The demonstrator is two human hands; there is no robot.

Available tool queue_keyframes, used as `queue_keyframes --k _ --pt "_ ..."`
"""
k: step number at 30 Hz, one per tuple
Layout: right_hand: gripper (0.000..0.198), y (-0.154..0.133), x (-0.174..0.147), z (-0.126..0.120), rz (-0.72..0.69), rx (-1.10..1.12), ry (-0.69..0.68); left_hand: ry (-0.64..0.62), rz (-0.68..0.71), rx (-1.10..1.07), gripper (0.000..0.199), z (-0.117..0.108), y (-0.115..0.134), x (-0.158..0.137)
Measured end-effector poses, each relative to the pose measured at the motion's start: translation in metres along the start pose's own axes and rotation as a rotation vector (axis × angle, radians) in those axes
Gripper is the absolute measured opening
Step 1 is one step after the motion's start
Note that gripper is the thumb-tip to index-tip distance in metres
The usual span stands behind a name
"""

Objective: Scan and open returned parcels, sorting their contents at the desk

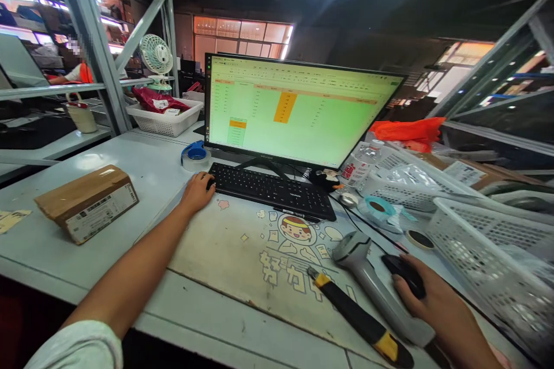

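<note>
My left hand (199,191) rests at the left end of a black keyboard (268,187), its fingers lying over the keys and holding nothing. On the right, my right hand (437,300) is wrapped round a black computer mouse (403,274). Just left of that hand lies a grey handheld barcode scanner (374,282). Beside the scanner is a black and yellow utility knife (355,314) on a desk mat (225,259) with a cartoon print. Behind the keyboard stands a monitor (259,92) showing a spreadsheet.
A labelled cardboard box (93,202) sits on the left of the desk. A tape roll in a blue dispenser (195,154) stands near the monitor. White baskets (485,242) line the right side, and another basket (167,121) is at the back left. A person (82,72) is beyond the shelf.
</note>
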State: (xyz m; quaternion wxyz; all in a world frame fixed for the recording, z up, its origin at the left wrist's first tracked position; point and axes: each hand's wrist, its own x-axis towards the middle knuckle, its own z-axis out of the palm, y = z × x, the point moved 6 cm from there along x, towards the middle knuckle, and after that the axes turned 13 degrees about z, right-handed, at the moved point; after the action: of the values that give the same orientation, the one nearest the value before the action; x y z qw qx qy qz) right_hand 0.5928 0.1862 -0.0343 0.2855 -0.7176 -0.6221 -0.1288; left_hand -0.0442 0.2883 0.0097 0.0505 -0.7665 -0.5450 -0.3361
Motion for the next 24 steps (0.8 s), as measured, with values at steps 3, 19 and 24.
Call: queue_keyframes --k 3,19,24 --pt "0.056 -0.01 -0.009 -0.005 -0.007 0.007 0.018 0.005 0.013 -0.01 0.033 0.0 -0.001 -0.001" --pt "0.043 -0.035 -0.021 -0.025 0.167 -0.148 0.02 0.038 0.1 0.045 0.046 0.009 -0.02 0.003" --pt "0.043 -0.035 -0.022 -0.024 0.189 -0.166 0.02 0.022 0.093 0.052 0.048 0.005 -0.016 0.003"
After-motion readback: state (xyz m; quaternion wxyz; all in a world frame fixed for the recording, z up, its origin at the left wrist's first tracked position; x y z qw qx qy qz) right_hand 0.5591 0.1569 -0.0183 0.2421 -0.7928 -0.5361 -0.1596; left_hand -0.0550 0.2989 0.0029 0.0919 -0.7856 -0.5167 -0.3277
